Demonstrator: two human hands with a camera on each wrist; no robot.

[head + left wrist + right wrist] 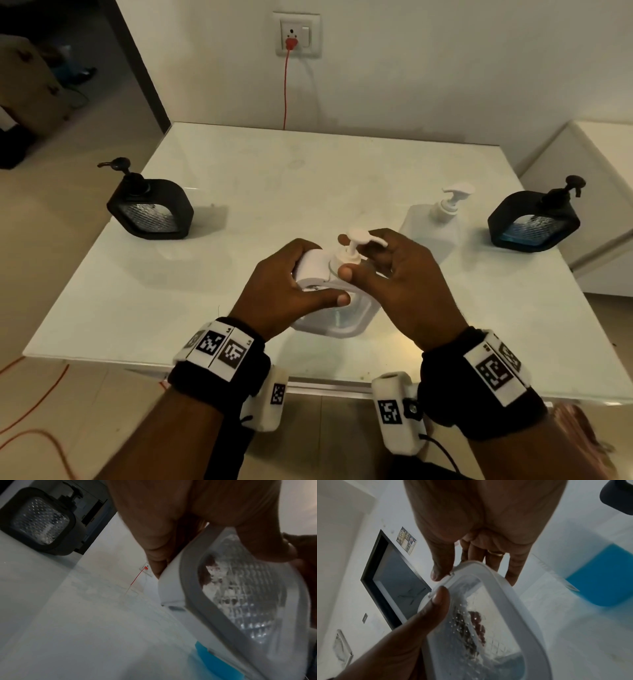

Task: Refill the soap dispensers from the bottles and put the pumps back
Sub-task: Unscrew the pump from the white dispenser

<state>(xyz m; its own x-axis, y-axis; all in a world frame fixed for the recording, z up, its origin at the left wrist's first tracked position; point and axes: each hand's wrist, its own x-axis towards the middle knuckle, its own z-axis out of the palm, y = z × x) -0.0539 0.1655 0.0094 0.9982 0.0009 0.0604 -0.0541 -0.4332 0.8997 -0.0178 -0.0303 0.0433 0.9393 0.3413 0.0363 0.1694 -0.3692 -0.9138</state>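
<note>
The glossy white square bench [308,164] carries everything. Near its left edge stands a black-framed soap dispenser with a clear textured window [150,212], its black pump seated on top. Near the right edge stands a matching black-framed dispenser showing blue liquid low in its window [534,222], also with its pump on. Just to the left of that one stands a plain white plastic pump bottle [435,222], upright.

At the front centre sits a white-framed dispenser with a clear textured window [342,315], tilted towards the person, with a little blue liquid at its bottom. The left hand [287,294] grips its upper left shoulder, fingers [308,248] curled over the top and thumb lying across the front face. The right hand [404,284] is at the neck: its thumb and fingers pinch round the collar of the white pump [356,240], which stands in the dispenser's opening with its nozzle pointing right over that hand. In the right wrist view the right thumb presses the frame's upper rim.

A red cord [285,89] hangs from a white wall socket [297,34] behind the bench.
</note>
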